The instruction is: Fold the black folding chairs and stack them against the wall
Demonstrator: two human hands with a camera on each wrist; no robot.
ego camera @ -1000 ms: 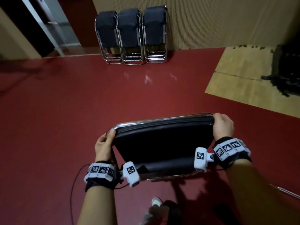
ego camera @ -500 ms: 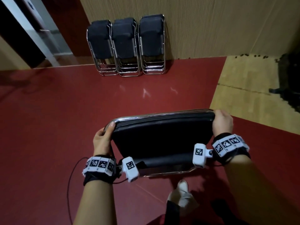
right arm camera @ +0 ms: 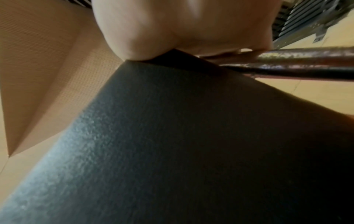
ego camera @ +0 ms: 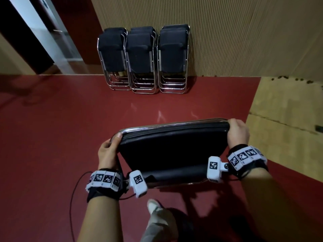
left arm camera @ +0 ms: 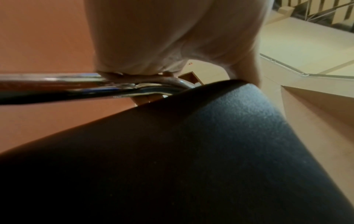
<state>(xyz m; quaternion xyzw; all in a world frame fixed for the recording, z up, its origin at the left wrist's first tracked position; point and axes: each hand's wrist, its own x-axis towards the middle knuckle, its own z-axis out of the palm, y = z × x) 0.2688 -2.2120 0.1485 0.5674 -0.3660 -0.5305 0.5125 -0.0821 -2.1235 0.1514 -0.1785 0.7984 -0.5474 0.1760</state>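
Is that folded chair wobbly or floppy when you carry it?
Probably stiff: the folded chair has a chrome tube frame. Likely bulky, since the left hand and right hand grip opposite ends. The shiny tube may feel slippery.

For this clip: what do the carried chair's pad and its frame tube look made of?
Pad: black, fine-grained matte cover, probably vinyl or faux leather; its pebbled texture catches the light.
Frame tube: polished, chrome-looking metal, with mirror-like highlights and floor colour reflected.
Left hand and right hand grip it.
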